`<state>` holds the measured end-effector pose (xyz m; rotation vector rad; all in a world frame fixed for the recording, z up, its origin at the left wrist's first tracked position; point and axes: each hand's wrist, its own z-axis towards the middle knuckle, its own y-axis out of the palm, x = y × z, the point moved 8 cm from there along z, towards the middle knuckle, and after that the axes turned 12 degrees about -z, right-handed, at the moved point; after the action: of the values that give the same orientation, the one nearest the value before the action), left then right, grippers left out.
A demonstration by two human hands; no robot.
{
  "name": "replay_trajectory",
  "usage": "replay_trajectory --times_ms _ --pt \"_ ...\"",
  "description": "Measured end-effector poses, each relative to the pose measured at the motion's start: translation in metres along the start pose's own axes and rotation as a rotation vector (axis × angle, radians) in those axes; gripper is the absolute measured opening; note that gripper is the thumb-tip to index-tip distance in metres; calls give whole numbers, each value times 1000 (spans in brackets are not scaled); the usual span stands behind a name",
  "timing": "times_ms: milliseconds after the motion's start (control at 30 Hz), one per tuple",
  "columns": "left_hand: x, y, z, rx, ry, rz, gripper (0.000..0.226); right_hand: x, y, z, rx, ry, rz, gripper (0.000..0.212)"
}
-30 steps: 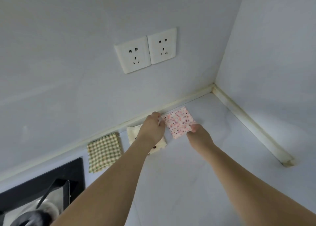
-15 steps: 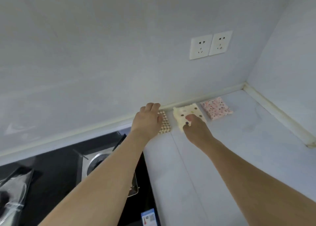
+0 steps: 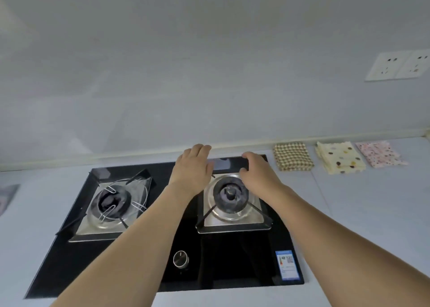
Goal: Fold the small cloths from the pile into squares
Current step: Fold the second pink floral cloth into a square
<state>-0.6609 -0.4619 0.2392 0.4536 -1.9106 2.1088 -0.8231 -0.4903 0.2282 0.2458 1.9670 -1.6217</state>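
Cloths, checked [image 3: 292, 156], dotted [image 3: 340, 157] and floral [image 3: 381, 154], lie folded right of both empty, relaxed hands [image 3: 194, 167] [image 3: 258, 174] above the stove [image 3: 232, 255]; probably light and limp, best pinched at corners.

A pale grey wall [image 3: 186, 62] backs a light counter [image 3: 360, 213]. A black glass hob [image 3: 232, 260] with two burners is set into the counter. A double socket [image 3: 395, 66] sits far right on the wall.

A home kitchen: a two-burner gas hob [image 3: 232, 255] set in a pale countertop [image 3: 363, 225], wall sockets [image 3: 398, 66] above.
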Motion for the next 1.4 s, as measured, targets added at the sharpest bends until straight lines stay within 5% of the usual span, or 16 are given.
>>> replay_trajectory --times_ms 200,367,967,1400 --pt "-128 -52 -52 33 -119 -3 48 -113 76 -4 -64 -50 -18 29" --pt "-239 -94 -95 37 -218 -94 48 -222 142 -11 -137 -117 -2 49" --pt "-546 -208 -239 111 -509 -118 40 -497 349 -7 -328 -383 -147 48" --pt "-814 -193 -316 20 -772 -408 29 -670 555 16 -452 -425 -241 42"
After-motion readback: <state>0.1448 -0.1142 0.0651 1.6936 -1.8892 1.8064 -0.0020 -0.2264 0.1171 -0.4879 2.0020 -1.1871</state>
